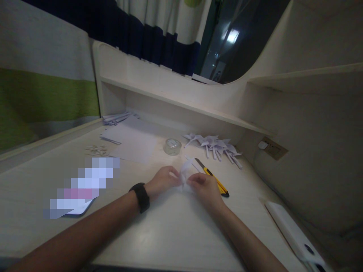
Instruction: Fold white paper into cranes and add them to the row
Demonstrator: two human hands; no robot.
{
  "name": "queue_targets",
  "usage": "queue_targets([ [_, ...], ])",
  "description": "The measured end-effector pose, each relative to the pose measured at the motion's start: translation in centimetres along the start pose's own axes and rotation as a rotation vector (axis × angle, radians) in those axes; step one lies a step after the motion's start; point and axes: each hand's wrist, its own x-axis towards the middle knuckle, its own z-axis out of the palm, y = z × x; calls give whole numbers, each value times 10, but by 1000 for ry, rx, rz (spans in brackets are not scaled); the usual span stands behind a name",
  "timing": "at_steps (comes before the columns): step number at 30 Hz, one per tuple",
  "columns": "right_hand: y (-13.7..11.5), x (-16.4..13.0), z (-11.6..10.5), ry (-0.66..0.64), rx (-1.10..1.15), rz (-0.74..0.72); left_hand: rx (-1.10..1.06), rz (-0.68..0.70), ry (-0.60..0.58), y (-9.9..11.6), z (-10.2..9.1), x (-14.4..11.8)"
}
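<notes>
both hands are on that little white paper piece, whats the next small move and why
Probably press the current fold flat against the desk. Both the left hand and the right hand pinch the small folded paper between them just above the surface, and it looks unfinished beside the pile of finished folded paper figures behind.

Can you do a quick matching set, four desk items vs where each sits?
Things:
1. utility knife
2. tape roll
3. folded paper cranes
4. white paper piece

Places:
A. pile at the back of the desk, under the shelf
B. pinched between left hand and right hand
C. flat on the desk just beyond the right hand
D. standing beside the loose paper sheets, left of the pile

Pairs: 1-C, 2-D, 3-A, 4-B
</notes>
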Motion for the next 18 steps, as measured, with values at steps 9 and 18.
queue_targets([
  [9,-3,-3,-1,-16,-17,-14,24,-6,15,4,2,-1],
  [18,1,-3,-1,-5,-119,-102,40,-10,-6,4,2,-1],
])
